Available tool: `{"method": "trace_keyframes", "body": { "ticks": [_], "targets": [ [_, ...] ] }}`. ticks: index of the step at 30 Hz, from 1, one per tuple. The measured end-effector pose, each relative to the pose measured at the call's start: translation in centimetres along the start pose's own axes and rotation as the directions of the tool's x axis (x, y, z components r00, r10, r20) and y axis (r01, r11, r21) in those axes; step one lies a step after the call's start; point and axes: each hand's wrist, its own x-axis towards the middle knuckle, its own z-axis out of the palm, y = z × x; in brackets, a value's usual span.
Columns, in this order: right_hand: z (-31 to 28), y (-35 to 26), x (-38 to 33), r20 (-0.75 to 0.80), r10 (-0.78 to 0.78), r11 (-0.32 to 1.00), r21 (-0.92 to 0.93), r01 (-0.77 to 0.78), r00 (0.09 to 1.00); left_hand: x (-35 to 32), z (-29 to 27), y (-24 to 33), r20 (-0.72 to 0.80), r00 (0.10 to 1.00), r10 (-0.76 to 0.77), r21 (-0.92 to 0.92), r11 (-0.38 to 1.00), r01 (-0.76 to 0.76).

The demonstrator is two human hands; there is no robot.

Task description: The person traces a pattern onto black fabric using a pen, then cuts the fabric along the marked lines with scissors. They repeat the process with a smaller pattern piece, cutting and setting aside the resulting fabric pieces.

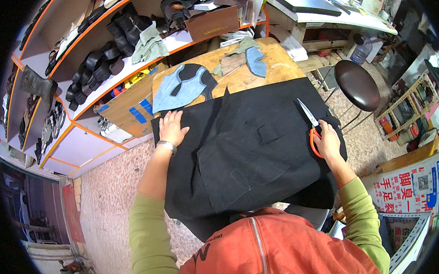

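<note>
Right grip: closed round the orange plastic handles of the steel-bladed scissors point(308, 113), fingers curled at the loops. That's the right hand point(330, 140), over the right part of the black matte cloth point(254, 145), near the desk's right edge. Exact finger position in the loops: cannot tell. Blades look nearly together.

Left grip: holding nothing. Left hand point(173, 127) lies palm down, fingers slightly spread, on the cloth near its far left corner. Silver-coloured band point(166, 146) round that wrist.

Cloth: soft-looking, wrinkled, covers the near part of the yellowish wooden desk point(280, 52) and hangs past the near edge. Standing fold runs from its far edge toward the near left, peaking to a point at the far end. Faint pale lines on the near middle.

Scissors: tips point to the far edge, leaning left; long axis diagonal, handles nearest the person.

Far part of desk: light-blue curved flat pieces point(193, 88) with black ones at the left, smaller light-blue rounded piece point(256, 63) to the right, tan irregular scrap point(231, 63) between.

Round dark-brown stool point(357, 85) stands off the right edge.
</note>
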Motion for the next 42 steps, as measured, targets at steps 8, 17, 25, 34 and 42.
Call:
{"method": "trace_keyframes", "body": {
  "ticks": [8, 17, 25, 34, 42],
  "targets": [
    [0.4, 0.3, -0.4, -0.073, -0.058, 0.996, -0.071, 0.053, 0.996, 3.1, -0.9, -2.7, -0.002, 0.997, 0.076, 0.019, 0.997, -0.076],
    [0.6, 0.1, -0.3, -0.094, -0.077, 0.996, -0.055, 0.072, 0.993, 0.0, -0.9, -5.7, -0.338, 0.902, -0.267, -0.014, 0.96, 0.279],
    [-1.9, -0.6, -0.8, -0.006, 0.015, 0.992, 0.128, -0.015, 1.0, -11.7, 0.1, 4.5, 0.171, 0.964, -0.204, -0.753, 0.604, 0.262],
    [-5.1, -7.7, -4.7, 0.004, -0.093, 0.868, 0.489, 0.079, 0.996, -13.8, 0.4, 7.9, 0.329, 0.938, -0.105, -0.907, 0.24, 0.345],
    [-5.3, -10.3, -11.2, 0.455, -0.365, 0.751, 0.659, -0.032, 0.812, -13.0, -5.7, -1.9, 0.484, 0.85, -0.21, -0.479, 0.749, 0.458]
  ]
}}
